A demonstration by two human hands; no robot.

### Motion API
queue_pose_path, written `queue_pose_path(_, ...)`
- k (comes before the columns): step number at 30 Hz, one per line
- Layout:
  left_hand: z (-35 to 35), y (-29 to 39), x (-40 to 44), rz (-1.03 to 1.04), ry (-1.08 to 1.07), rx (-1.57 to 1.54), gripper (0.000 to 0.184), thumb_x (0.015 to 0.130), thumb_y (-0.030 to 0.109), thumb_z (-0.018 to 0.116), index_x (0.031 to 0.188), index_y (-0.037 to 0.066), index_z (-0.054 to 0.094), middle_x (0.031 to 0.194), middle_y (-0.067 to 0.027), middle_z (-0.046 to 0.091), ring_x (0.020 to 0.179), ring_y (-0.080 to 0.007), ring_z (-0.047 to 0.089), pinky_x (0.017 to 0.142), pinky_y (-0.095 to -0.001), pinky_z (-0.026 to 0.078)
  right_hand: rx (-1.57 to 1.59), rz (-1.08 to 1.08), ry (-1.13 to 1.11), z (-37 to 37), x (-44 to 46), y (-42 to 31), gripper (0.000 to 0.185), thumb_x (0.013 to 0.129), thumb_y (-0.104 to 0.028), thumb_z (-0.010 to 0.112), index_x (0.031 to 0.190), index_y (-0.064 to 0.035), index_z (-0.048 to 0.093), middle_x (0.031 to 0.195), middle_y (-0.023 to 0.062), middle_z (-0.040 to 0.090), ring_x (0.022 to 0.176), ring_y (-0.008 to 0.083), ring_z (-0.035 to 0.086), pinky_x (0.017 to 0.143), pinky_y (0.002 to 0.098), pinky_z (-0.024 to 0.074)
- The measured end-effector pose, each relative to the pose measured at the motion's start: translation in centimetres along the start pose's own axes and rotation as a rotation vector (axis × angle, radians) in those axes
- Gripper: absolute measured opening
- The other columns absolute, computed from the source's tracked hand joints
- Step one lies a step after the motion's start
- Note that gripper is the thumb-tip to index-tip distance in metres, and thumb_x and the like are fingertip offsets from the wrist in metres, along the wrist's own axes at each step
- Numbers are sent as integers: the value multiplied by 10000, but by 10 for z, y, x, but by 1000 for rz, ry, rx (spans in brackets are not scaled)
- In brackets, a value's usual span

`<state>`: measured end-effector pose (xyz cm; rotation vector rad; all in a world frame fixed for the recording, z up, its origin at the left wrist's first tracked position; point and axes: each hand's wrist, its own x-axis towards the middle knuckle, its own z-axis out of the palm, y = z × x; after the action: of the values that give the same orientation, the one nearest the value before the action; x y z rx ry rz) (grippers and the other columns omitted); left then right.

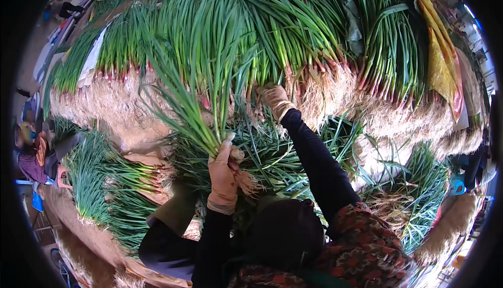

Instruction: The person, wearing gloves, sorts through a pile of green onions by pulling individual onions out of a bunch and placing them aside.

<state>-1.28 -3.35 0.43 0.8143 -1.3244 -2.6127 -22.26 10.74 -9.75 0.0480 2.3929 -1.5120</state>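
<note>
Left hand [222, 175]: gloved, wrapped round the lower stems [209, 142] of a green-onion bunch [196, 118].
Right hand [275, 99]: gloved, at the laid-out row's [309, 31] root end; closure cannot be told.
Bunch position: tilted, leaves fanned before the row.
Handling: likely light, leaves floppy, easily creased (roots [245, 181] probably brittle); best held at the firmer lower stems.

Fisheye distortion bends the edges into black corners. Daylight glares at right; the centre is bright, the lower middle shadowed.
</note>
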Motion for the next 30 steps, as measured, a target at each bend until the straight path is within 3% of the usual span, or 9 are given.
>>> queue_pose_path(5,-3,-8,6,-215,-19,107,195,857,202,599,955,36,629,621,22,523,518,-71,486,503,-208,391,423,-202,-232,7,-49,40,246,853,-104,546,1054,29,497,991,96,560,691,156,553,600,214,501)
queue_pose_path(6,-4,-14,7,-254,-7,141,185,852,202,605,934,39,632,614,21,530,506,-75,486,494,-207,388,1022,187,-449,16,-71,56,210,857,-125,553,1011,14,525,924,85,584,685,183,572,594,257,504)
queue_pose_path(8,-17,-41,14,-283,-50,179,176,855,205,596,900,37,625,628,7,567,480,-85,495,472,-214,386,-144,-529,-288,10,-129,17,134,871,-165,554,885,-34,576,709,48,585,640,218,569,568,332,474)
queue_pose_path(16,-21,-49,1,-261,-106,192,122,861,180,579,840,59,581,595,10,528,498,-77,494,461,-199,387,487,91,-423,17,-160,-1,223,872,-244,571,839,-24,559,609,41,489,550,132,493,516,285,430)
queue_pose_path(21,-35,-59,4,-229,-138,297,131,857,163,595,893,38,607,630,4,565,496,-65,485,464,-195,375,-9,-265,-179,23,-158,-2,241,857,-240,586,964,-27,627,887,86,668,768,260,625,684,395,470)
queue_pose_path(23,-23,-50,0,-244,-125,157,131,853,166,598,865,35,605,625,-10,573,474,-69,483,447,-192,370,852,-177,-198,31,-129,37,252,855,-219,584,996,-11,608,901,74,660,753,230,623,676,364,486)
queue_pose_path(25,-15,-43,-7,-262,-80,37,140,844,177,618,874,40,617,619,-15,580,460,-71,481,437,-187,368,663,18,-61,20,-112,62,364,876,-191,548,1175,10,491,949,74,640,760,162,623,681,293,514)
queue_pose_path(28,-25,-46,-4,-272,-78,284,145,828,181,635,854,39,627,625,-18,585,482,-77,505,452,-203,391,242,41,-535,-7,-142,57,341,890,-265,544,1109,-4,561,919,125,637,769,171,614,675,294,495)
queue_pose_path(30,-19,-54,-1,-261,-110,528,192,812,193,653,884,16,635,662,-26,604,510,-83,528,472,-215,413,62,-149,-195,0,-158,33,334,882,-307,549,1021,-7,600,929,153,630,805,266,610,714,348,474)
